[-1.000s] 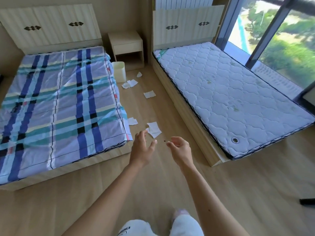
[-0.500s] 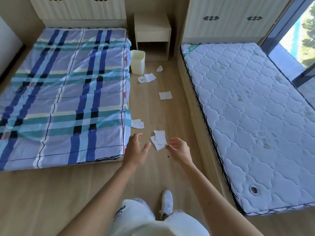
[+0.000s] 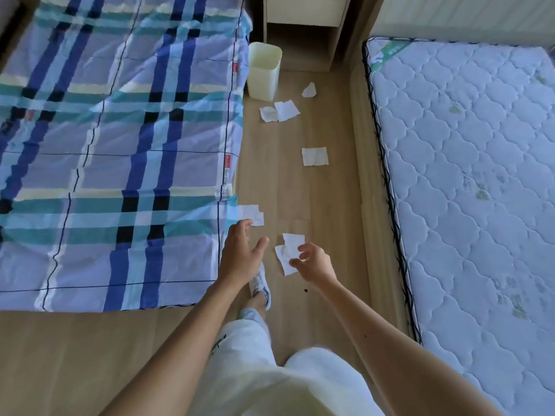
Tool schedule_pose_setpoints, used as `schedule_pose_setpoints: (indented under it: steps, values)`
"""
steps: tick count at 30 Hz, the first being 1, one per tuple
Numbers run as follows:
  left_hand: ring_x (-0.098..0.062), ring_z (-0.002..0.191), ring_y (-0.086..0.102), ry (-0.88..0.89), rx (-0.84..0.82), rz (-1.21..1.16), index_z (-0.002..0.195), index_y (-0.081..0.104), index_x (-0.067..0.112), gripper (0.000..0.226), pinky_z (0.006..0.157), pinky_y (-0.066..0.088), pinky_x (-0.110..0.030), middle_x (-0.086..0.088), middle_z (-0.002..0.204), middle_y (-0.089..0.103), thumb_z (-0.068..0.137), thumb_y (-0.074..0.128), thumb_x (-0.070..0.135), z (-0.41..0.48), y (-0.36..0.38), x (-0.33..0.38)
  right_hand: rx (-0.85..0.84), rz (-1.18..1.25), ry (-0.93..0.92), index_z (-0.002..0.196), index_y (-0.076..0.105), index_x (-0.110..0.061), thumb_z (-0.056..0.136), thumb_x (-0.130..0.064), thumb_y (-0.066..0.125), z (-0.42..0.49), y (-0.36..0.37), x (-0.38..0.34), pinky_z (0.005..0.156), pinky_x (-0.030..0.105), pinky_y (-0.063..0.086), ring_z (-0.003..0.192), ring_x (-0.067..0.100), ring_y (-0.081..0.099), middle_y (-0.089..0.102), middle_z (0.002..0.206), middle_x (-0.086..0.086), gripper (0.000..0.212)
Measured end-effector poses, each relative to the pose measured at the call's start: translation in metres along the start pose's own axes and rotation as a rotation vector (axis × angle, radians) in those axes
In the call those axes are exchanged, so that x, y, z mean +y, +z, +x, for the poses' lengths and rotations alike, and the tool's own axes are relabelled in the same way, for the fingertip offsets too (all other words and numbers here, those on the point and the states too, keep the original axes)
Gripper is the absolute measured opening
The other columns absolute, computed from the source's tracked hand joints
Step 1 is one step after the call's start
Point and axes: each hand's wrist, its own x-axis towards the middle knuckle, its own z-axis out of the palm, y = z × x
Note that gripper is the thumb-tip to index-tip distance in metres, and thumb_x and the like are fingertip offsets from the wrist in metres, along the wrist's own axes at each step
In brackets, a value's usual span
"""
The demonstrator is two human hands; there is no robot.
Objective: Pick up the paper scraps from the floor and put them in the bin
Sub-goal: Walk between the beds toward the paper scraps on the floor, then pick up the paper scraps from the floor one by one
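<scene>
Several white paper scraps lie on the wooden floor in the aisle between two beds. The nearest scrap sits just in front of my right hand, whose fingers are curled and apart, holding nothing. My left hand is open, fingers spread, close to another scrap at the bed's edge. Farther along lie a square scrap, a pair of scraps and a small one. The cream bin stands upright at the far end beside the left bed.
A bed with a blue plaid sheet borders the aisle on the left; a bare quilted mattress on a wooden frame borders it on the right. A wooden nightstand stands behind the bin. My foot in a white shoe is on the floor.
I have stepped forward into the aisle and the view has tilted down. Both hands have come closer to the nearest scraps; nothing has been picked up.
</scene>
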Motion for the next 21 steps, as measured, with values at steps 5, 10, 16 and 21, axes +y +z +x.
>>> schedule_pose_setpoints:
  steps: [5,10,16,21]
  values:
    - [-0.025,0.123,0.054,-0.022,-0.118,0.056,0.134,0.045,0.014,0.049,0.098,0.046,-0.037,-0.007,0.139,0.049,0.091,0.06,0.031,0.089,0.021,0.005,-0.022,-0.064,0.065,0.129,0.056,-0.018,0.082,-0.031,0.074,0.08,-0.002,-0.026,0.083,0.035,0.053,0.106,0.021,0.062,0.065,0.12,0.002,0.052]
    - [-0.025,0.123,0.054,-0.085,-0.184,0.117,0.136,0.045,0.014,0.052,0.1,0.046,-0.041,-0.007,0.14,0.049,0.09,0.058,0.035,0.167,0.057,-0.011,-0.035,-0.144,0.099,0.131,0.052,-0.02,0.081,-0.031,0.074,0.165,0.004,-0.031,0.083,0.036,0.051,0.104,0.019,0.059,0.062,0.122,0.002,0.056]
    - [-0.026,0.123,0.054,-0.174,-0.217,0.152,0.136,0.044,0.013,0.053,0.099,0.047,-0.042,-0.009,0.139,0.049,0.09,0.057,0.036,0.26,0.134,-0.079,-0.174,-0.387,0.125,0.138,0.042,-0.02,0.079,-0.027,0.073,0.285,0.047,0.025,0.084,0.04,0.049,0.117,0.028,0.058,0.053,0.136,0.004,0.068]
    - [-0.027,0.122,0.053,-0.219,-0.21,0.176,0.135,0.044,0.013,0.051,0.098,0.047,-0.043,-0.009,0.138,0.049,0.09,0.057,0.035,0.319,0.187,-0.148,-0.203,-0.509,0.139,0.136,0.041,-0.019,0.079,-0.025,0.074,0.376,0.089,0.083,0.075,0.038,0.051,0.107,0.03,0.062,0.046,0.137,0.004,0.066]
